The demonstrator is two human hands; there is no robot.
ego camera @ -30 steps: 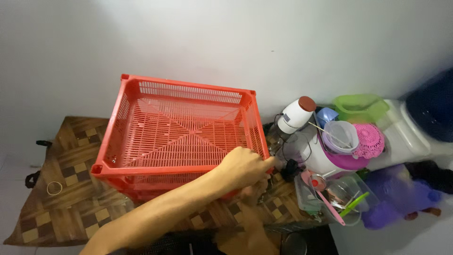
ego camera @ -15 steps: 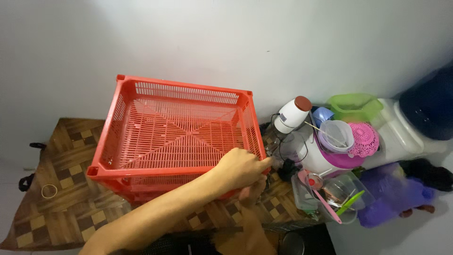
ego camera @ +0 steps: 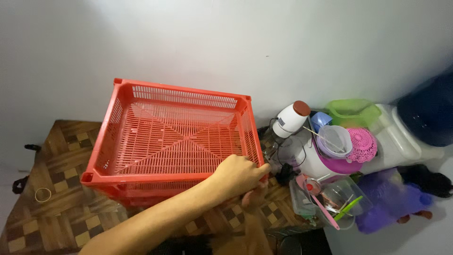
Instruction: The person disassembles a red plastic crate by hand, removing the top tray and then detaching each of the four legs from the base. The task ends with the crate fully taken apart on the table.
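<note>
Since a second ago the red crate [ego camera: 174,141] has slid a little left and toward the person, its near-left corner now lower on the checkered table [ego camera: 56,208], and the left hand [ego camera: 238,175] has travelled with it. That hand sits curled over the crate's near-right corner, fingers closed around the rim. Just under it the right hand [ego camera: 255,196] comes up from below, fingers touching the crate's lower edge; whether it truly grips cannot be told. Nearly all of the crate spreads away to the left of and beyond both hands, open side up, long axis running left to right beside the white wall [ego camera: 236,42]. Right of the hands, close by, stands a clutter of plastic containers [ego camera: 339,141].
</note>
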